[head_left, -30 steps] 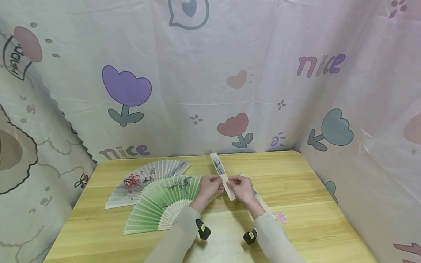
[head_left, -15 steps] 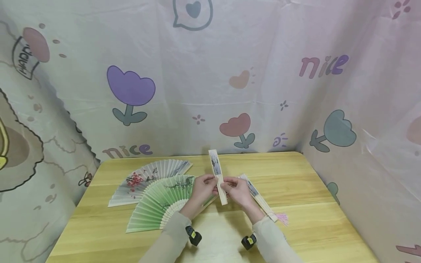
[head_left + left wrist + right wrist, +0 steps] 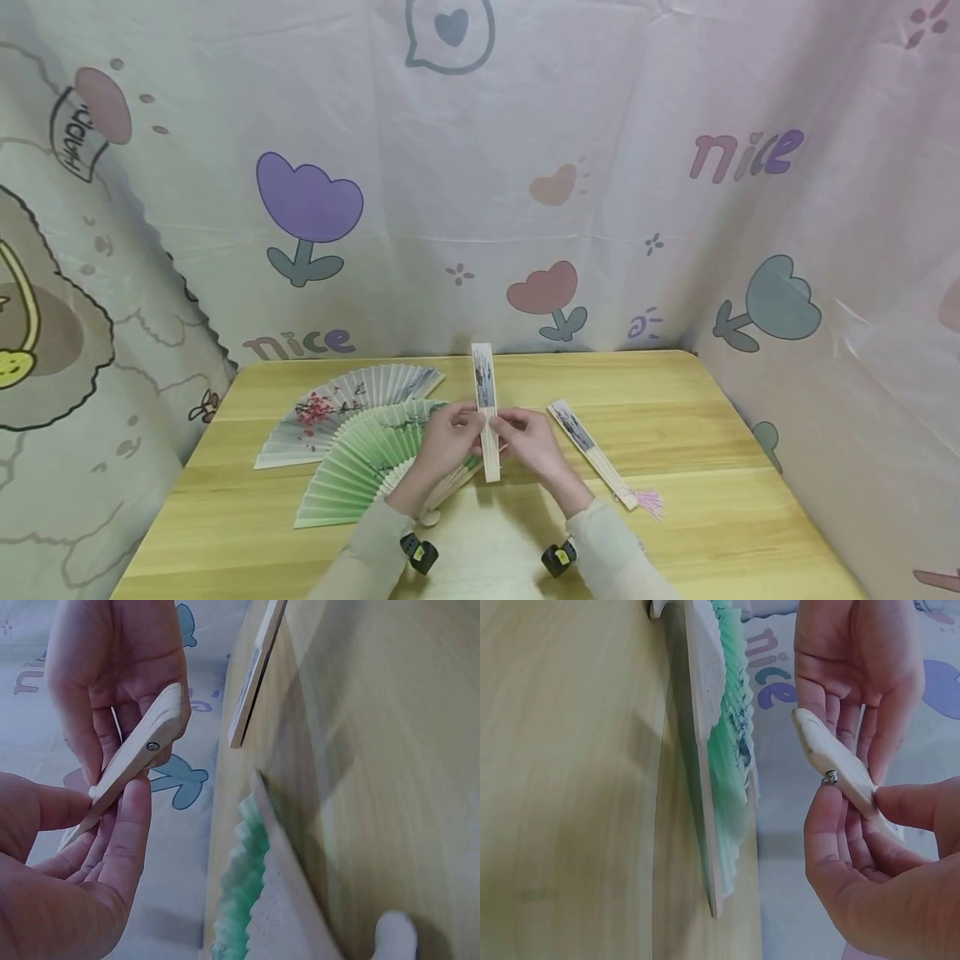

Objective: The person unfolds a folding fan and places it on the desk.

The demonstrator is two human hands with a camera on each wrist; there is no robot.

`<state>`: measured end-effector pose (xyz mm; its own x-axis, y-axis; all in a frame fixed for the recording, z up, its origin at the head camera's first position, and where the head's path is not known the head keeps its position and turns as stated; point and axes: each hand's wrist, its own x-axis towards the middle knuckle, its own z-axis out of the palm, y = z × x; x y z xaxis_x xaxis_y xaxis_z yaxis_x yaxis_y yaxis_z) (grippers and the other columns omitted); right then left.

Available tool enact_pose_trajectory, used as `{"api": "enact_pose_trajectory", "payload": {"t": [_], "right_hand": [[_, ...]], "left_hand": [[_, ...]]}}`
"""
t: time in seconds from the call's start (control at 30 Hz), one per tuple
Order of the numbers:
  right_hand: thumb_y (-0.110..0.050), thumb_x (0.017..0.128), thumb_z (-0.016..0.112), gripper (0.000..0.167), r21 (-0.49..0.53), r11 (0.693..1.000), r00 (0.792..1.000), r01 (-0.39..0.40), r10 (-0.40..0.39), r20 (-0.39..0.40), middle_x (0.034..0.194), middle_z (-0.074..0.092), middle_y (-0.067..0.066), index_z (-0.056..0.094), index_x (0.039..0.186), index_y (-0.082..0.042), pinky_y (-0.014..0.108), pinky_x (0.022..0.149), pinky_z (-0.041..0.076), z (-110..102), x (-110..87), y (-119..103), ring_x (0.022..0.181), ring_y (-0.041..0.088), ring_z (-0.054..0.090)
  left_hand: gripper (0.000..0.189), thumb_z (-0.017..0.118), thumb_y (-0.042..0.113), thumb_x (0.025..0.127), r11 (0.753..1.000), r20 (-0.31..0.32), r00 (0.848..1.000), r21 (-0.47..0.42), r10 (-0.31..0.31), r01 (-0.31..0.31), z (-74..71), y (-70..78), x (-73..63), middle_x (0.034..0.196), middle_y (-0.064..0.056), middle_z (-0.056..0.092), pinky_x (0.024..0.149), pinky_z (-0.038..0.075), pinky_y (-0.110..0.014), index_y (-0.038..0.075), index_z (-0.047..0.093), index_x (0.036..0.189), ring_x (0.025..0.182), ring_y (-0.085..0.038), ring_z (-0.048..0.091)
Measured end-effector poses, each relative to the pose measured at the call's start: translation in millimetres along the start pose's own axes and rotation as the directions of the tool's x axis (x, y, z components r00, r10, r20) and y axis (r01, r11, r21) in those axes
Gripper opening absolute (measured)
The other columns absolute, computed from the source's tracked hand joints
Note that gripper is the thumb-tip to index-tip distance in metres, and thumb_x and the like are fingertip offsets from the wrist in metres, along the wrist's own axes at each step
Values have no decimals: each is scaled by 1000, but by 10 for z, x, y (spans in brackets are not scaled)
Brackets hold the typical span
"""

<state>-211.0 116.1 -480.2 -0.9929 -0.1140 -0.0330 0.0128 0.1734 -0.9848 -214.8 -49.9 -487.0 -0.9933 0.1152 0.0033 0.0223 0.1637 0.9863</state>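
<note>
A folded hand fan (image 3: 486,379) with pale ribs and a grey-blue print stands nearly upright in front of me, raised off the table. My left hand (image 3: 447,442) pinches it from the left between thumb and fingers. From the other side my right hand (image 3: 531,442) pinches it too, thumb on the near face. Both wrist views show the metal rivet (image 3: 153,746) at the fan's lower end, with the ribs pressed together. An open green fan (image 3: 352,467) lies beside my left forearm, partly covered by it.
Behind the green fan, an open white fan (image 3: 300,429) with red blossoms lies on the wooden table (image 3: 720,517). Another folded fan (image 3: 592,450) with a pink tassel (image 3: 648,503) lies to the right. A printed curtain (image 3: 420,275) hangs behind the table.
The held fan has turned from a leftward slant to almost vertical and come slightly left. Both hands keep hold of it. My right hand has uncovered the tasselled fan.
</note>
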Motion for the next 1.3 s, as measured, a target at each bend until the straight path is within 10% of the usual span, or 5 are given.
{"api": "enact_pose_trajectory", "payload": {"t": [1.3], "right_hand": [[-9,100,69,27,114,993,999,-14,17,-29,82,71,9,70,118,11,43,62,70,124,19,-140,61,13,66]], "left_hand": [[39,65,0,101,986,-30,999,-166,-30,24,-258,66,-104,118,-31,72,78,71,-35,-12,59,137,84,-22,76]]}}
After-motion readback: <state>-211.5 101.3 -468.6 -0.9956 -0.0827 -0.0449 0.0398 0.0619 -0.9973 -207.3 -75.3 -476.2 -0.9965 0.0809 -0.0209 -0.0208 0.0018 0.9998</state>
